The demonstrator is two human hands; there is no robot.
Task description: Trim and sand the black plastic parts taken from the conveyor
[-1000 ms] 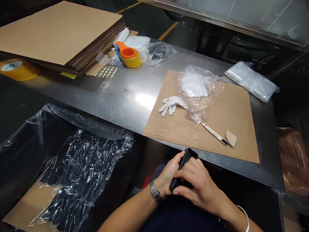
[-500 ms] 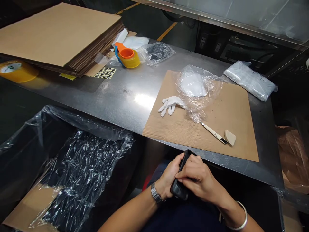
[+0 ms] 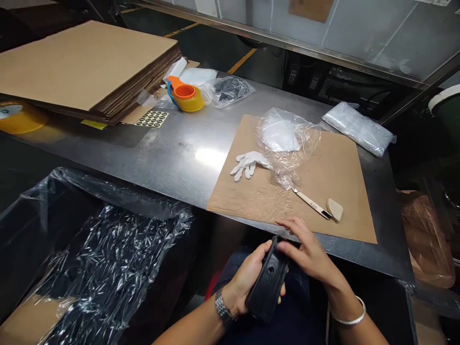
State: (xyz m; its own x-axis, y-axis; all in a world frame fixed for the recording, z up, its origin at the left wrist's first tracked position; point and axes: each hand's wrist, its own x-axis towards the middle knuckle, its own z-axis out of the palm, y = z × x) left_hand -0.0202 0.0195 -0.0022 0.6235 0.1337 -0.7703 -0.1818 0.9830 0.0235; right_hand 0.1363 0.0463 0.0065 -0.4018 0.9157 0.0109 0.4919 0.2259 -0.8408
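Held over my lap, just off the table's front edge, is a black elongated part (image 3: 266, 287) with a small round hole in its face; I cannot make out its exact kind. My left hand (image 3: 247, 278) is wrapped round it, thumb along one side and fingertips showing at the other. At its upper end is my right hand (image 3: 305, 249), fingers spread, the thumb at or close to the part's tip. Beyond the hands, a pale-handled craft knife (image 3: 311, 203) marked A26 lies on a cardboard sheet (image 3: 251, 201), beside a beige wedge-shaped pad (image 3: 335, 210).
A white glove (image 3: 249, 164) and a clear plastic bag (image 3: 287, 139) lie on the cardboard. A wrapped packet (image 3: 359, 127) is at the right. Tape in a dispenser (image 3: 187, 96) and stacked cardboard (image 3: 89, 67) stand left. A plastic-lined bin (image 3: 108, 268) is below the table's left.
My right hand has lifted from the black part's middle toward its upper end, and its fingers have spread. The part has turned, so its face with the hole shows. The view has shifted slightly.
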